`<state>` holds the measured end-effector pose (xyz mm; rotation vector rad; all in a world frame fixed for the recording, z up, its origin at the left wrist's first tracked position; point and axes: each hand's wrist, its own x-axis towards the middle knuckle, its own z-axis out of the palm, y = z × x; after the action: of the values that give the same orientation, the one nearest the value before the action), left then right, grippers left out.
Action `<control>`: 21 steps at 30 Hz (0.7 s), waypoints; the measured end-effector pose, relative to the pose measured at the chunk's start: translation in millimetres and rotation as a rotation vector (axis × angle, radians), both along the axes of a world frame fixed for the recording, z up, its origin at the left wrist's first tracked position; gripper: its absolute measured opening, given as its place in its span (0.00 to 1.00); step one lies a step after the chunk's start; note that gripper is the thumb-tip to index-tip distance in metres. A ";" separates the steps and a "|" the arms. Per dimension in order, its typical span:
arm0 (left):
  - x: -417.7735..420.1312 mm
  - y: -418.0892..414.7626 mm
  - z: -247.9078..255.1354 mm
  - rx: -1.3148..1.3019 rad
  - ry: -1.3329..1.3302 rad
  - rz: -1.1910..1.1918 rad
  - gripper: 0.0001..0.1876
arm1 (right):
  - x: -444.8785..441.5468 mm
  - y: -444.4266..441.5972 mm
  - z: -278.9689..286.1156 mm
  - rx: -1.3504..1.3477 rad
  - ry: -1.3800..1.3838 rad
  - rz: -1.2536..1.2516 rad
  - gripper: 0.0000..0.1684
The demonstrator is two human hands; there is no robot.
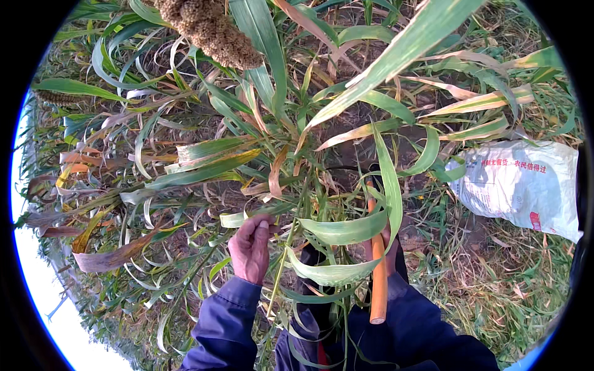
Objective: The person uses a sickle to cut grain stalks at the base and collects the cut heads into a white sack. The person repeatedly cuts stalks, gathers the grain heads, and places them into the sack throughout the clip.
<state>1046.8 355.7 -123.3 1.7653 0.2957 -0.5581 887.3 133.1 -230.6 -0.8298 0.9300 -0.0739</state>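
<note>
My left hand (pixel 253 248) is closed at the left of a leafy grain plant, its fingers pinching a long green leaf (pixel 233 220). My right hand (pixel 391 252), partly covered by leaves, grips an orange-brown wooden handle (pixel 379 290). That handle runs up towards the base of the stalks, where a thin dark curved piece, possibly a sickle blade, is mostly hidden. Pale green leaves (pixel 345 229) arch between my hands. A thick brown grain head (pixel 211 35), of millet or sorghum, hangs at the top.
On the right, a white woven plastic sack (pixel 517 185) with red printing lies on grass and dry stems. Dense, partly dried stalks and leaves (pixel 116 250) fill the left side. My dark trouser legs are below the plant, with bare soil (pixel 355 150) showing beyond it.
</note>
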 end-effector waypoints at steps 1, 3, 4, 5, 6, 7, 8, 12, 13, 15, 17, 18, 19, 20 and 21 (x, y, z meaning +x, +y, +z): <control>8.9 -5.0 -4.3 0.027 0.038 0.031 0.09 | -0.5 0.7 -8.6 0.162 0.036 -0.072 0.11; 28.2 -18.0 -13.8 0.371 -0.221 -0.262 0.09 | -4.4 -3.5 -19.5 0.450 -0.029 -0.230 0.11; 38.0 -23.7 -18.1 0.431 -0.397 -0.434 0.11 | -6.5 -4.6 -24.2 0.507 -0.011 -0.263 0.13; 46.0 -31.2 -22.8 0.455 -0.422 -0.521 0.12 | -8.4 -6.1 -28.7 0.512 0.065 -0.260 0.14; 52.9 -39.6 -27.7 0.537 -0.488 -0.614 0.13 | -10.5 -5.4 -32.1 0.463 0.153 -0.261 0.15; 61.3 -48.0 -33.4 0.630 -0.575 -0.713 0.14 | -11.3 -5.8 -35.5 0.452 0.191 -0.272 0.15; 66.7 -56.5 -37.6 0.620 -0.604 -0.800 0.15 | -11.7 -5.9 -39.6 0.492 0.243 -0.345 0.15; 85.0 -74.0 -55.2 0.676 -0.833 -1.000 0.16 | -4.8 -2.5 -57.4 0.494 0.174 -0.309 0.15; 86.1 -73.3 -59.8 0.665 -0.790 -0.973 0.16 | -1.5 -1.3 -63.7 0.499 0.171 -0.309 0.15; 79.0 -67.6 -70.8 0.649 -0.565 -0.874 0.15 | 3.0 -3.7 -73.9 0.504 0.159 -0.300 0.15; 71.6 -51.6 -82.2 0.534 0.022 -0.690 0.14 | 6.4 -7.1 -81.6 0.503 0.157 -0.300 0.15; 68.4 -43.1 -90.7 0.345 0.336 -0.496 0.15 | 7.7 -9.1 -84.7 0.500 0.154 -0.297 0.15; 64.2 -35.7 -100.6 0.137 0.578 -0.289 0.15 | 8.5 -10.5 -87.0 0.501 0.148 -0.293 0.15; 57.2 -28.9 -109.6 0.230 0.481 -0.356 0.15 | 9.4 -12.0 -89.3 0.501 0.146 -0.286 0.15; 50.6 -23.3 -118.7 0.330 0.388 -0.410 0.15 | 9.4 -12.9 -90.2 0.502 0.148 -0.287 0.15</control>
<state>1097.4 332.4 -242.0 2.0437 0.3065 -1.2101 896.7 120.2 -320.8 -0.2362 1.1408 -0.0250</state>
